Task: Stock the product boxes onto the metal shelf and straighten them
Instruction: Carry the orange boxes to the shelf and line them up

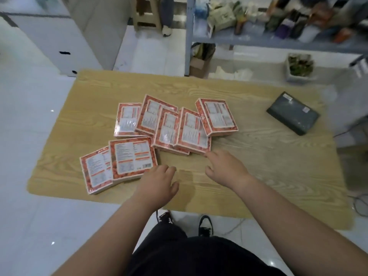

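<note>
Seven product boxes (pixel 167 126) lie flat, label side up, on the left and middle of the wooden desk (pixel 258 166), none at its edges. Open wood shows to their right, up to a dark grey box (pixel 292 113) near the far right edge. White tiled floor (pixel 29 116) surrounds the desk, and the metal shelf (pixel 258 38) stands beyond its far side, holding mixed goods. Five boxes overlap in a fanned row, their long axes running roughly away from the person. Two more overlap nearer left, tilted. The left grip (pixel 157 182), fingers relaxed, holds nothing, with its fingertips at the nearest box's corner. The right grip (pixel 227 168) is loosely spread, forefinger at a row box's corner.
</note>
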`<state>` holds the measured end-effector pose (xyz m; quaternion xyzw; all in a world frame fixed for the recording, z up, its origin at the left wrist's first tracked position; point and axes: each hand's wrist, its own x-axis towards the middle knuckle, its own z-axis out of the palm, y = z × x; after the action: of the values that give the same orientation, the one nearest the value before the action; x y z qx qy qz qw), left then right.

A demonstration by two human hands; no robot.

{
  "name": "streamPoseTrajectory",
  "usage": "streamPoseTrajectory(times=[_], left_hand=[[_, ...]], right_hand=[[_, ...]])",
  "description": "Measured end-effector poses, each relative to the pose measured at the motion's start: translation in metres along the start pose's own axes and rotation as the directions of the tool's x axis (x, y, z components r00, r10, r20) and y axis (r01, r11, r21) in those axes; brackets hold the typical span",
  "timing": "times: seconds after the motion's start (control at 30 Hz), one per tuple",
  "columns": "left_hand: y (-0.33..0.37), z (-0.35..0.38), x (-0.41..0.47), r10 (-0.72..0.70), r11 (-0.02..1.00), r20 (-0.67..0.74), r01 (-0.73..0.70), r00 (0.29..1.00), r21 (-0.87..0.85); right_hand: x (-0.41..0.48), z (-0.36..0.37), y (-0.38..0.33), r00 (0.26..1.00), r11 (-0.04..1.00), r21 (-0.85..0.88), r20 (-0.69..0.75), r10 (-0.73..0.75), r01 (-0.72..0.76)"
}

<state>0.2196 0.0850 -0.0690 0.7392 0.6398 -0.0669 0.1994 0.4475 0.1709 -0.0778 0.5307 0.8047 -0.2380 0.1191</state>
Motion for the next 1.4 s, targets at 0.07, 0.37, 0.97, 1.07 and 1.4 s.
streamPoseTrajectory(times=[0.07, 0.37, 0.97, 1.07, 1.4], left_hand=[[-0.009, -0.007, 0.022, 0.069, 0.997, 0.010, -0.069, 0.998, 0.026], [-0.025, -0.030, 0.100, 0.272, 0.942, 0.088, -0.284, 0.958, 0.178], [0.111, -0.022, 0.197, 0.285, 0.909, 0.167, -0.321, 0.944, 0.265], [0.171, -0.020, 0.232, 0.324, 0.902, 0.171, -0.358, 0.931, 0.241], [0.339, -0.009, 0.358, 0.287, 0.902, 0.220, -0.341, 0.932, 0.266]], right_hand=[[0.021, -0.009, 0.005, 0.991, 0.994, 0.068, -0.093, 0.095, -0.088], [0.120, -0.029, 0.038, 0.904, 0.876, 0.252, -0.007, 0.427, -0.411], [-0.025, 0.031, 0.198, 0.888, 0.889, -0.069, 0.056, 0.456, -0.452], [-0.052, 0.037, 0.244, 0.904, 0.905, -0.019, 0.049, 0.426, -0.425], [-0.105, 0.051, 0.355, 0.957, 0.957, 0.035, 0.000, 0.289, -0.289]])
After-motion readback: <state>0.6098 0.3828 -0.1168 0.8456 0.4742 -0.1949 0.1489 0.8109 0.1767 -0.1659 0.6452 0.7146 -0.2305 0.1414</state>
